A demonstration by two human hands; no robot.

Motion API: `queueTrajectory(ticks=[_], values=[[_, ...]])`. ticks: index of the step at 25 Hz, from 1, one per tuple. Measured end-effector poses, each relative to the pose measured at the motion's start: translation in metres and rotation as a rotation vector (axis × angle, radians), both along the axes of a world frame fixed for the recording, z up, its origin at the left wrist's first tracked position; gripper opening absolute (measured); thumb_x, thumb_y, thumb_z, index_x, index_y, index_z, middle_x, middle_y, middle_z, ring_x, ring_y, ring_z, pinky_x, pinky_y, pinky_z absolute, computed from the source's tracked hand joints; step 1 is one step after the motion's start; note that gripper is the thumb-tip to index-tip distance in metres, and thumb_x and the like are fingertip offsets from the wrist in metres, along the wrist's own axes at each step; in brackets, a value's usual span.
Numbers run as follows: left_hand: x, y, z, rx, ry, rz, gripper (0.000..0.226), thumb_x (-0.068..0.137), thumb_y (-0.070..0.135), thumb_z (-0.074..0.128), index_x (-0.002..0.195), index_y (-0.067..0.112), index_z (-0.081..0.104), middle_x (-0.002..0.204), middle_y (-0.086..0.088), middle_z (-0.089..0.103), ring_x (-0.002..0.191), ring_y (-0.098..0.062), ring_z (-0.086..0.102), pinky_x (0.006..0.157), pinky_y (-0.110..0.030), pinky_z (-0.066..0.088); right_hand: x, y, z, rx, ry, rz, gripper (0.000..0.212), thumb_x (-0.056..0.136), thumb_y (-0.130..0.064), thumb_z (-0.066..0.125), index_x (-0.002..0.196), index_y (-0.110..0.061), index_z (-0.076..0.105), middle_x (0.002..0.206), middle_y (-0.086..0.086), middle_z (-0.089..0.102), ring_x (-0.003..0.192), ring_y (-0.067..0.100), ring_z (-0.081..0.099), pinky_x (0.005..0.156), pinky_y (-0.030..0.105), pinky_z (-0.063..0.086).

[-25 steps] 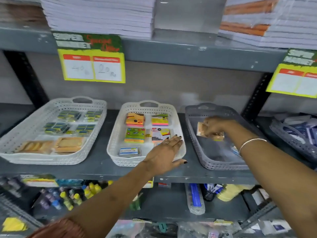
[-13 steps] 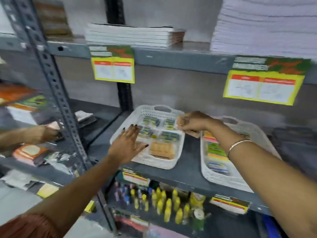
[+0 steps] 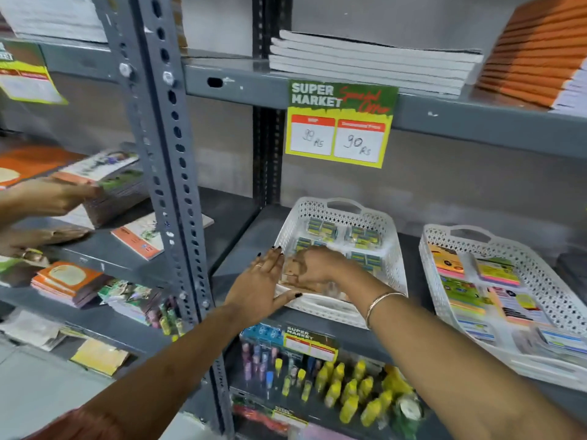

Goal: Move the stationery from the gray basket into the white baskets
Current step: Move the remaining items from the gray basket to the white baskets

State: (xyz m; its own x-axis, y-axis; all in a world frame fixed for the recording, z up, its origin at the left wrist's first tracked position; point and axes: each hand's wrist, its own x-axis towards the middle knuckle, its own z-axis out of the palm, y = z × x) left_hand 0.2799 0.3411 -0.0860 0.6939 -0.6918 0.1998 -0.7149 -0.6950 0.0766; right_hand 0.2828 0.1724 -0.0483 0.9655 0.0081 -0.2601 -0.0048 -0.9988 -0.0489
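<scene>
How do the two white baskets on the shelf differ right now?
The left white basket holds small green-and-yellow packets and tan packs; the right white basket holds bright sticky-note pads. The right hand reaches into the left one while the left hand steadies its corner; nobody touches the right one. Both are perforated with handles.

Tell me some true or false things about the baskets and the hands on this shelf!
1. The right hand is inside the left white basket. True.
2. The left hand rests flat on a stack of notebooks. False: it presses against the left white basket's near corner.
3. The right white basket holds colourful sticky-note packs. True.
4. The price sign is blue. False: it is green and yellow with white price boxes.
5. The wrist of the right hand is bare. False: it wears a thin bangle.
</scene>
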Motion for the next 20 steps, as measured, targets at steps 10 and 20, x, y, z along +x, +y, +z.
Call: queueTrajectory(ticks=[10, 20], values=[[-0.001, 0.001, -0.001, -0.038, 0.024, 0.026, 0.113, 0.065, 0.08, -0.015, 0.145, 0.005, 0.014, 0.156, -0.011, 0.016, 0.144, -0.02, 0.01, 0.118, -0.035, 0.008, -0.003, -0.01, 0.0, 0.02, 0.03, -0.029, 0.071, 0.078, -0.044, 0.069, 0.136, -0.01, 0.045, 0.133, 0.014, 0.056, 0.12, 0.032, 0.053, 0.092, 0.033, 0.047], [-0.051, -0.095, 0.046, -0.212, -0.009, -0.237, 0.093, 0.078, 0.073, 0.004, 0.142, 0.011, 0.027, 0.154, -0.009, 0.024, 0.143, -0.022, 0.017, 0.116, -0.04, 0.012, -0.096, -0.146, 0.041, 0.058, -0.273, -0.402, 0.061, 0.092, -0.042, 0.053, 0.143, -0.013, 0.038, 0.15, 0.013, 0.038, 0.138, 0.03, 0.035, 0.11, 0.04, 0.034]])
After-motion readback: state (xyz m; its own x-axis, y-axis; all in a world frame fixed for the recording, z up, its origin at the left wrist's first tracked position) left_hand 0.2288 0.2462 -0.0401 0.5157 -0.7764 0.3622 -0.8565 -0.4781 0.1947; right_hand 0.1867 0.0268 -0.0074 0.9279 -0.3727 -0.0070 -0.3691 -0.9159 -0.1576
